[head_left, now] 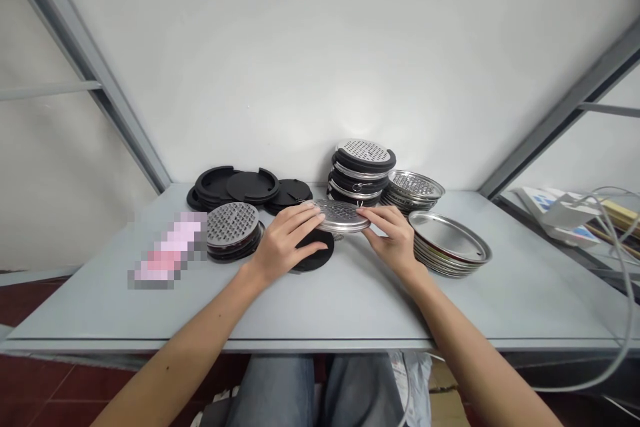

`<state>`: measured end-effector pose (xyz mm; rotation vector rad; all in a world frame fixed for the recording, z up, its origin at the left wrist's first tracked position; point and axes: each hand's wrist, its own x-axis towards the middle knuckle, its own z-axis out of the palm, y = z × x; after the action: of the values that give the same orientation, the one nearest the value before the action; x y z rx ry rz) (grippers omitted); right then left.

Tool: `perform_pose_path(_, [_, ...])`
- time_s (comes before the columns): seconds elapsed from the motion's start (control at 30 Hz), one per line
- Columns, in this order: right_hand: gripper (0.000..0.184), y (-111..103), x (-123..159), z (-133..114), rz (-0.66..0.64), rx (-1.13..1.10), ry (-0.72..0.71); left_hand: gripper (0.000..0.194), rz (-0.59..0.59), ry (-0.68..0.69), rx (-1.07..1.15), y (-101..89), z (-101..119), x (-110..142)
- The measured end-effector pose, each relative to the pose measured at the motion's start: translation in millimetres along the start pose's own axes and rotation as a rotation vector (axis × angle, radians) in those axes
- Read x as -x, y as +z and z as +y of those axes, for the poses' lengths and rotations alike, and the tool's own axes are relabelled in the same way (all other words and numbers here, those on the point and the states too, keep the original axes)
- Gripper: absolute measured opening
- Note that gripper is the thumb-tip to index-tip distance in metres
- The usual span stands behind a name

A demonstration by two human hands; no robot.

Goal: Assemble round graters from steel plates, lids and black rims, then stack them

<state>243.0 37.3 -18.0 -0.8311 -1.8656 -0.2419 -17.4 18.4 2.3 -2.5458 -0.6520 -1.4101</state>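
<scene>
Between my two hands, slightly above the table, is a round metal grater plate (343, 213) with a perforated top and a shiny rim. My left hand (280, 245) grips its left edge, fingers on top. On the opposite edge, my right hand (393, 237) holds it between thumb and fingers. Under the plate and partly behind my left hand lies a black disc (320, 259). Left of that hand stands a stack of grey grater discs (233, 225). To the right of my right hand is a stack of round silver pieces (447, 237).
Black round holders (253, 185) and a black disc (290, 193) lie at the back left. Behind the held plate rises a black-and-silver grater stack (363, 157), beside more rimmed grater plates (416, 185). A white cable (623, 293) hangs at the right edge.
</scene>
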Motion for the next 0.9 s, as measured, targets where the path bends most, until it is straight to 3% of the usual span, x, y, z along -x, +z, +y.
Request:
perform_pose_path(0.33, [0.04,6.5,3.2,-9.7,-0.004,0.046,-0.031,0.034,-0.023,-0.132,-0.055,3.3,-0.9,2.1])
perform_pose_path(0.5, [0.041,6.0,-3.8,-10.6,-0.03,-0.08,0.125,0.032,0.076,-0.211,0.085,3.9,-2.9,3.1])
perform_pose_path(0.63, [0.03,5.9,-3.3,-5.0,-0.095,-0.193,0.249,0.031,0.149,-0.263,0.171,1.4,-4.5,3.8])
perform_pose_path(0.73, [0.025,7.9,-0.2,-2.4,-0.086,-0.236,0.305,0.03,0.133,-0.314,0.191,0.9,-6.5,4.8])
perform_pose_path(0.9, [0.027,5.9,-0.5,-6.3,0.034,-0.234,0.305,0.03,0.075,-0.446,0.181,0.9,-9.3,6.9])
